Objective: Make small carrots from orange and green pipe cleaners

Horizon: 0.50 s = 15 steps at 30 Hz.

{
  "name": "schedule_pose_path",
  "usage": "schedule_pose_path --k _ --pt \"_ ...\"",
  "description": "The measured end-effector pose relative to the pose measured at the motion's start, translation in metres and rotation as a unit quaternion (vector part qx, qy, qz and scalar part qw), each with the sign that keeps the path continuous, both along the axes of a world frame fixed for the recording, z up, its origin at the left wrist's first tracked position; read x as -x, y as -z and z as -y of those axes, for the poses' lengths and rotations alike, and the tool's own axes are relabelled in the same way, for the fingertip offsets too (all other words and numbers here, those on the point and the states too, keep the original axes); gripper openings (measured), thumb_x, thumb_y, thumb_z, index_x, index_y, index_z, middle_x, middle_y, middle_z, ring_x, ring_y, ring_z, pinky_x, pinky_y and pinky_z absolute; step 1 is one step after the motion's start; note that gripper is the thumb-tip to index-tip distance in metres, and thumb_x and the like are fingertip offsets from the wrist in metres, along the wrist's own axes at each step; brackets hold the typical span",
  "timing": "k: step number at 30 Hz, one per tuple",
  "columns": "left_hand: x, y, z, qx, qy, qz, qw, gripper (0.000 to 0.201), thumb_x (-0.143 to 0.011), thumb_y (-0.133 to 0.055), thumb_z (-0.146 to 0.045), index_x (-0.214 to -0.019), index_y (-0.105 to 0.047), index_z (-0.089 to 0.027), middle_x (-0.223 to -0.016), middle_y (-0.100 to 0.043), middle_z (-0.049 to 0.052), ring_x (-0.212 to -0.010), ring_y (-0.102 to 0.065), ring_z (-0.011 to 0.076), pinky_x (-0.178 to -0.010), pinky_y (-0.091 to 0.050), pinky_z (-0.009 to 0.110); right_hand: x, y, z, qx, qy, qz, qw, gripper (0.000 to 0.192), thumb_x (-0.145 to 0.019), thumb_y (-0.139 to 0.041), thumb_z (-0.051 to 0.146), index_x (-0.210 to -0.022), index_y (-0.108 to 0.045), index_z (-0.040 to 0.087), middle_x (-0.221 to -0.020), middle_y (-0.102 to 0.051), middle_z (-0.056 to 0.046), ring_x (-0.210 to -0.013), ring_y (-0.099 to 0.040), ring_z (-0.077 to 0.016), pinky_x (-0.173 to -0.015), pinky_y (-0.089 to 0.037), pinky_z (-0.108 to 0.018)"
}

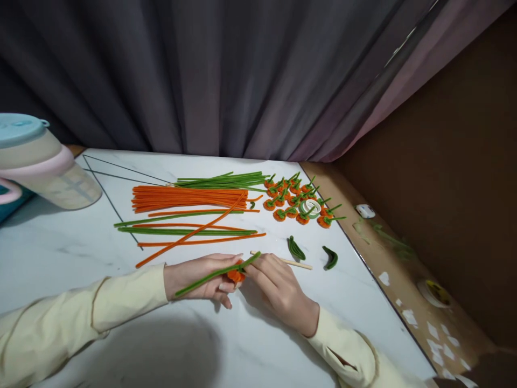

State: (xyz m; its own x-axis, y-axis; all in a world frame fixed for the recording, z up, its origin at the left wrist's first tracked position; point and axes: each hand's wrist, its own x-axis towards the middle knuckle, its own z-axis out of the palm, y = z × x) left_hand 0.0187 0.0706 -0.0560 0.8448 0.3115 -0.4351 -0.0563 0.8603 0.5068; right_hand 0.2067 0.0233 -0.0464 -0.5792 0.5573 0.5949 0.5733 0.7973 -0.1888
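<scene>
A small orange coil point(235, 276) of fuzzy pipe cleaner sits low over the near middle of the white marble worktop point(60, 253), pinched between both hands. A green pipe cleaner point(214, 274) runs slantwise through it, one end sticking out past the left wrist, the other rising to the right above the fingers. The left hand point(200, 277) is closed on the coil and the green stem from the left, fingertips curled under. The right hand point(278, 288) is closed on the same spot from the right, thumb and forefinger nipping the green stem just where it meets the orange.

To do this well, I judge the grip should stay tight right at the junction, so the coil does not unwind while the green is worked around it, and the long free end needs room to swing.

Just beyond the right hand lies a thin wooden stick point(293, 262), then two folded green leaves point(296, 248). Further back are loose orange stems point(189, 198) and green stems point(222, 179) laid in bundles, and beside them a cluster of finished orange pieces point(301, 202) with green stalks around a roll of tape point(310, 207). A lidded jug point(36, 161) stands at far left
</scene>
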Motion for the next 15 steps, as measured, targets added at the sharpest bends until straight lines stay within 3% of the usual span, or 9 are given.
schedule_pose_path --k 5,11,15 --pt "0.0 0.0052 0.0032 0.005 -0.004 0.006 1.0 0.025 -0.085 -0.06 -0.039 -0.085 -0.049 -0.016 -0.069 -0.048 -0.003 -0.049 -0.036 0.0039 -0.057 -0.055 0.028 -0.0009 0.0008 -0.0021 -0.055 -0.013 0.017 0.998 0.025 -0.092 -0.033 0.005 -0.095 -0.058 0.006 -0.079 -0.063 -0.014 -0.074 -0.052 -0.02 -0.061 -0.046 -0.032" --pt "0.0002 0.0015 0.0077 0.011 -0.023 0.007 1.0 0.028 -0.076 -0.072 -0.032 -0.082 -0.05 -0.015 -0.066 -0.046 -0.004 -0.051 -0.036 0.0038 -0.062 -0.054 0.028 -0.0001 0.0003 -0.002 -0.077 -0.013 0.033 0.996 0.029 -0.09 -0.03 0.004 -0.091 -0.059 0.006 -0.072 -0.06 -0.013 -0.07 -0.05 -0.0206 -0.06 -0.045 -0.033" --pt "0.0 -0.0007 0.0077 0.003 -0.029 0.009 1.0 0.028 -0.076 -0.071 -0.034 -0.083 -0.052 -0.015 -0.067 -0.045 -0.004 -0.051 -0.035 0.0035 -0.064 -0.053 0.028 -0.001 -0.0015 -0.0017 -0.01 -0.01 0.001 1.0 0.028 -0.091 -0.03 0.005 -0.097 -0.057 0.009 -0.078 -0.061 -0.012 -0.073 -0.051 -0.0196 -0.062 -0.046 -0.032"
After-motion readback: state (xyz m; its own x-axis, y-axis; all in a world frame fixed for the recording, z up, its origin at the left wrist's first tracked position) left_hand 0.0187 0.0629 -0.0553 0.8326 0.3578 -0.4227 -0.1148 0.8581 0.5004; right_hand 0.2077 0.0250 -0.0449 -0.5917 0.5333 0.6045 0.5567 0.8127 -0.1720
